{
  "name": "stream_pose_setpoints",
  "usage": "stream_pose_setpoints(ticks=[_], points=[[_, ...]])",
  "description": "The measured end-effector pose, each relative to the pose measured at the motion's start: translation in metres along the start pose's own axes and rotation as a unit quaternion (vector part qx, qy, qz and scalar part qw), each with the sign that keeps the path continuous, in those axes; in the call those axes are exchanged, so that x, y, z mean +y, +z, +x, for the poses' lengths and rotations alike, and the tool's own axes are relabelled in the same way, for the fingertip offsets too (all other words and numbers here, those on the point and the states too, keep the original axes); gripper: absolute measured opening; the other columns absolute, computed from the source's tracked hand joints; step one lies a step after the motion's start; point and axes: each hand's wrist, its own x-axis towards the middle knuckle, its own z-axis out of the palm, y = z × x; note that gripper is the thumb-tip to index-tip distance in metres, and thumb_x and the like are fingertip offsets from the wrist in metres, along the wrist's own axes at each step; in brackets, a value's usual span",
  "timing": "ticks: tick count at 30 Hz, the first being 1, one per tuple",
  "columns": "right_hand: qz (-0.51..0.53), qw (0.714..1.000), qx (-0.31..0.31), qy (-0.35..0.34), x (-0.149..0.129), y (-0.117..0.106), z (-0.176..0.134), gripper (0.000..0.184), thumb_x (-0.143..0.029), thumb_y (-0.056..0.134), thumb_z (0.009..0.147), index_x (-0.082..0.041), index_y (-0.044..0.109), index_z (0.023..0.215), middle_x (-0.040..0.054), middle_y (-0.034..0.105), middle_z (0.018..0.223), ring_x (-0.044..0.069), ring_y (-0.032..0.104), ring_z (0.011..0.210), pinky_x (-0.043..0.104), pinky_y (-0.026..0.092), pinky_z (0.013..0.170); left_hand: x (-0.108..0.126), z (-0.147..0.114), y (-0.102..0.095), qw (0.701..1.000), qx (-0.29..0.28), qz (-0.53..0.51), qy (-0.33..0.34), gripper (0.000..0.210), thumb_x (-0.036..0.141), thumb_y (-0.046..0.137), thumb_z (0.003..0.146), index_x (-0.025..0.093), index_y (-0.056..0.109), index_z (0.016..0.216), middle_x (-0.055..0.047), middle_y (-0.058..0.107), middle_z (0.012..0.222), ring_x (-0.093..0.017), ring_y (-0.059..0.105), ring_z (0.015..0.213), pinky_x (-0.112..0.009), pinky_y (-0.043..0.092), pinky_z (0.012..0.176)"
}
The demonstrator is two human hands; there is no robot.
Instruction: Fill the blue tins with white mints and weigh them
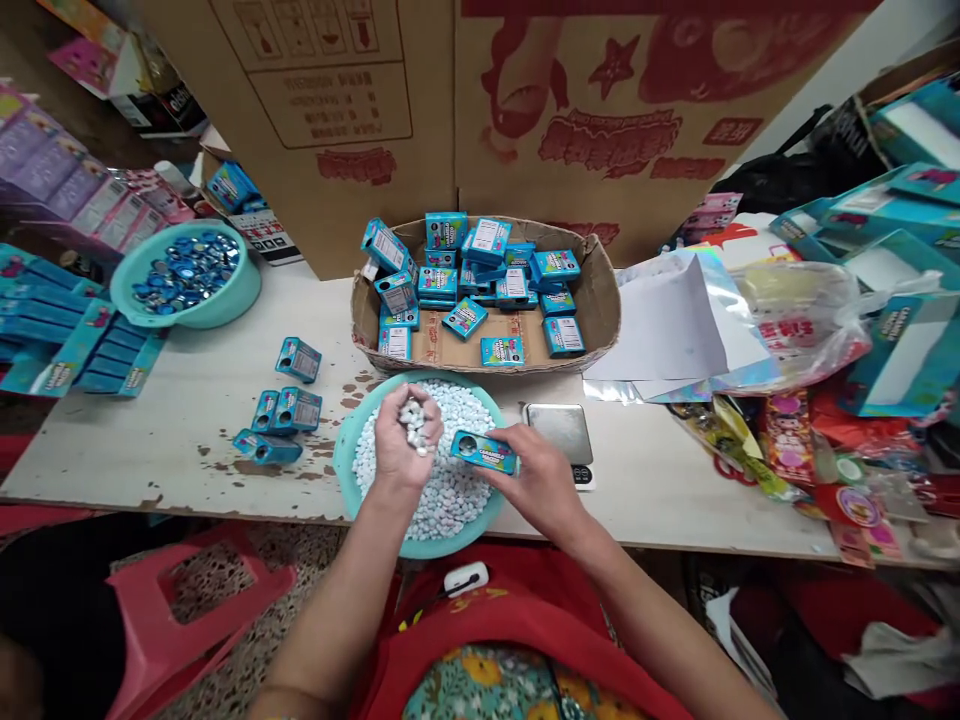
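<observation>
- Curled palm up, your left hand (401, 450) has its fingers bent around loose white sweets (415, 425), a cupped shape that probably keeps them from rolling away.
- Clamped on a blue box (491, 455), your right hand (546, 478) pinches its right end between thumb and fingers; that leaves the round hole at the left end uncovered, near your left hand.
- Far left, a bowl (229, 305) holds shiny blue discs (187, 270), its wall likely stopping such small pieces from scattering.
- Between that bowl and your tub, several loose boxes (296, 412) lie on the table (191, 385), probably set aside to stay out of your hands' way.
- Right in front of you, the tub (347, 465) of sweets is under your left hand and the box, so dropped sweets would likely fall back in.
- Just behind the tub, a low carton (439, 345) holds more boxes in a heap (487, 260), within what looks like easy reach.
- To the right, a scale (559, 432) is just beside the tub, display nearest you.
</observation>
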Motion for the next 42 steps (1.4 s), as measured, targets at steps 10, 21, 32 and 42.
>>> stream_pose_setpoints(ticks=[10, 21, 32, 42], points=[[-0.032, 0.999, -0.013, 0.008, -0.014, 0.017, 0.018, 0.036, -0.024, 0.079, 0.070, -0.018, 0.063, 0.102, 0.0067, 0.065, 0.093, 0.026, 0.060, 0.090, 0.036, 0.048, 0.077, -0.015, -0.004, 0.021, 0.988, 0.065, 0.040, 0.136, 0.041, 0.047, 0.065, 0.077, 0.016, 0.048, 0.056, 0.004, 0.039, 0.048, -0.006, 0.039, 0.042, -0.019, 0.029, 0.040], [0.153, 0.984, 0.054, 0.068, 0.055, -0.044, 0.001, 0.031, -0.033, 0.072, 0.078, -0.022, 0.062, 0.105, 0.0053, 0.063, 0.098, 0.021, 0.060, 0.090, 0.032, 0.050, 0.077, -0.019, 0.025, -0.036, 0.782, -0.004, 0.602, 0.165, 0.026, 0.045, 0.064, 0.075, 0.021, 0.068, 0.082, -0.006, 0.066, 0.094, -0.022, 0.059, 0.095, -0.034, 0.045, 0.084], [0.092, 0.971, 0.160, 0.154, 0.186, -0.049, -0.027, 0.028, -0.032, 0.070, 0.078, -0.022, 0.062, 0.104, 0.0047, 0.063, 0.095, 0.022, 0.060, 0.090, 0.035, 0.049, 0.079, -0.068, 0.220, 0.089, 0.351, -0.329, 0.873, 0.079, 0.077, 0.038, 0.065, 0.073, 0.020, 0.033, 0.141, -0.014, 0.042, 0.140, -0.031, 0.040, 0.128, -0.039, 0.037, 0.101], [0.118, 0.948, 0.216, 0.201, 0.196, -0.059, -0.052, 0.057, -0.041, 0.072, 0.075, -0.022, 0.051, 0.124, 0.0106, 0.055, 0.121, 0.025, 0.053, 0.112, 0.042, 0.048, 0.091, -0.089, 0.241, 0.098, 0.297, -0.265, 0.916, 0.045, 0.103, 0.046, 0.069, 0.064, 0.024, 0.014, 0.148, -0.021, 0.044, 0.132, -0.040, 0.046, 0.118, -0.049, 0.042, 0.091]])
